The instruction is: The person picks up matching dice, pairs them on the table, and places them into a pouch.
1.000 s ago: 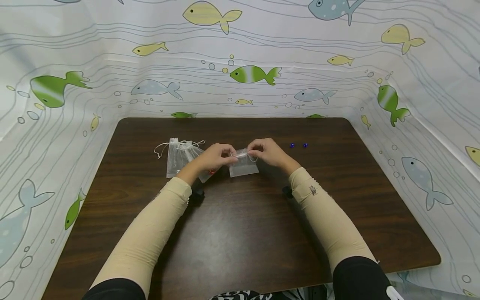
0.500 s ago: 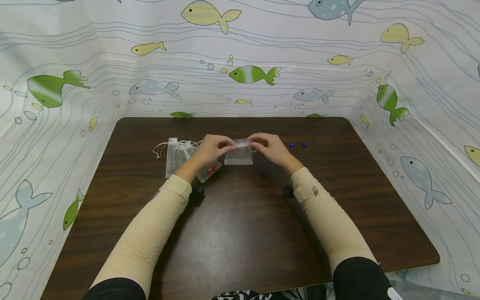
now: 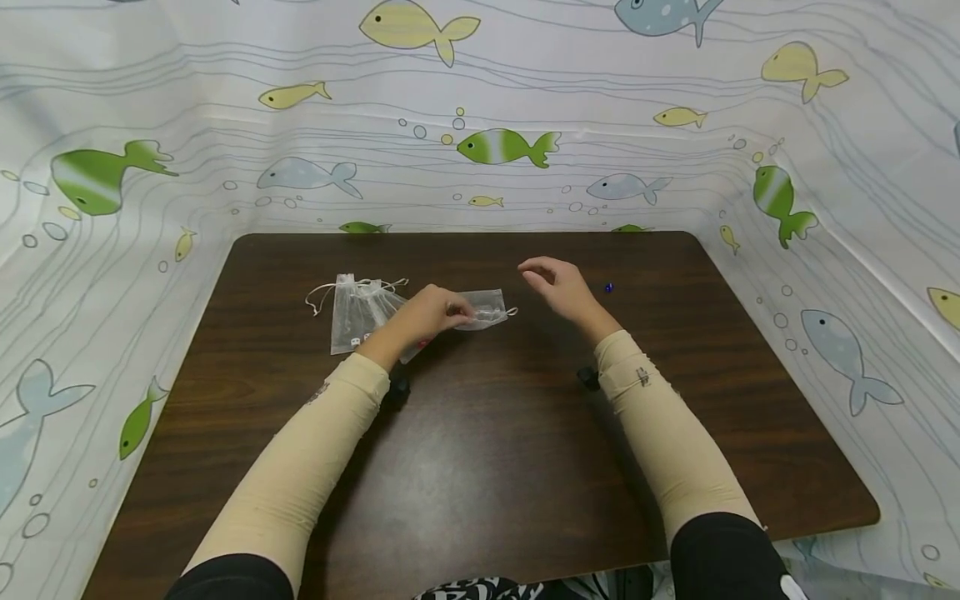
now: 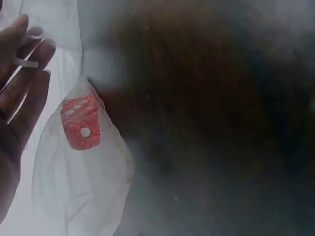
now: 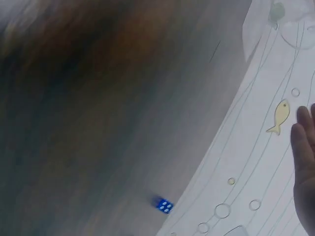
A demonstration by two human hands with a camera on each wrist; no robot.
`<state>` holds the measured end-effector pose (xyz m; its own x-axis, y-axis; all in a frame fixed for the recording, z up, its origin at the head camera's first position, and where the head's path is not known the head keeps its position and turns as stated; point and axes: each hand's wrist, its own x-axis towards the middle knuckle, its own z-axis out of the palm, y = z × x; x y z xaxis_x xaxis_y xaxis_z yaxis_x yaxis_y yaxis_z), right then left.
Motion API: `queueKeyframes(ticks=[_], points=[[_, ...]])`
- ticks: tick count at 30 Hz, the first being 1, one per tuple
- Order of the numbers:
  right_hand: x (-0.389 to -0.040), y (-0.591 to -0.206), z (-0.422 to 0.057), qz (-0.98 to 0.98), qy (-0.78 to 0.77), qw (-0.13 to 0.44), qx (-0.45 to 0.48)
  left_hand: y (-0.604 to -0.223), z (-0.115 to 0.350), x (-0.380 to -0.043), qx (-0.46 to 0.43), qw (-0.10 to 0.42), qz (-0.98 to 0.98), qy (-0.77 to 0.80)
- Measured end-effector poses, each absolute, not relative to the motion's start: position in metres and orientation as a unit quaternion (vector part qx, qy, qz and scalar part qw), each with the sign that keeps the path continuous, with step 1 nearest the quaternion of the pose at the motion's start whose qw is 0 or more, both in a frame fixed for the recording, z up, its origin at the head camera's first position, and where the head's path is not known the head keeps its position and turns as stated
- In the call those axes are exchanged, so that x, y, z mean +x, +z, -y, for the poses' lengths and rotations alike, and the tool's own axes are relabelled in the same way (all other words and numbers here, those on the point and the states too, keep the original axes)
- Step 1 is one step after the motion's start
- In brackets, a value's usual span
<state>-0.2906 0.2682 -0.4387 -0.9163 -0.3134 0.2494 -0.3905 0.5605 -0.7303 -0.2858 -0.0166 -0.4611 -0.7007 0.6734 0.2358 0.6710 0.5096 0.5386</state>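
My left hand [image 3: 435,315] pinches a small sheer drawstring bag [image 3: 491,304] by one side, and the bag's cord loop sticks out to the right. In the left wrist view a white cord [image 4: 27,63] shows between the fingers. Under that hand lies another sheer bag [image 4: 83,182] with a red die [image 4: 81,123] inside, partly hidden by the wrist in the head view. My right hand [image 3: 562,287] is off the bag, its fingers slightly bent with nothing between them. Just right of it a blue die [image 3: 609,287] lies on the table.
At the left lies a further sheer drawstring bag [image 3: 347,312] with white dice [image 3: 356,342] at its bottom. The dark wooden table [image 3: 480,467] ends at the back against a fish-print sheet [image 3: 420,183].
My right hand has let go of the bag and moved right, covering one of two blue dice. My left hand has kept the bag and lowered it, turning it sideways.
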Motion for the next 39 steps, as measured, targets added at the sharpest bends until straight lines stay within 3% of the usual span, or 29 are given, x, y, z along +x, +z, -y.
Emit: queueKeyframes(ticks=[21, 39], points=[[-0.304, -0.452, -0.361, 0.889, 0.458, 0.01, -0.007, -0.471, 0.021, -0.289, 0.365, 0.036, -0.868, 0.334], [-0.311, -0.465, -0.358, 0.932, 0.36, -0.035, 0.012, -0.47, 0.021, -0.288, 0.362, 0.043, -0.876, 0.317]])
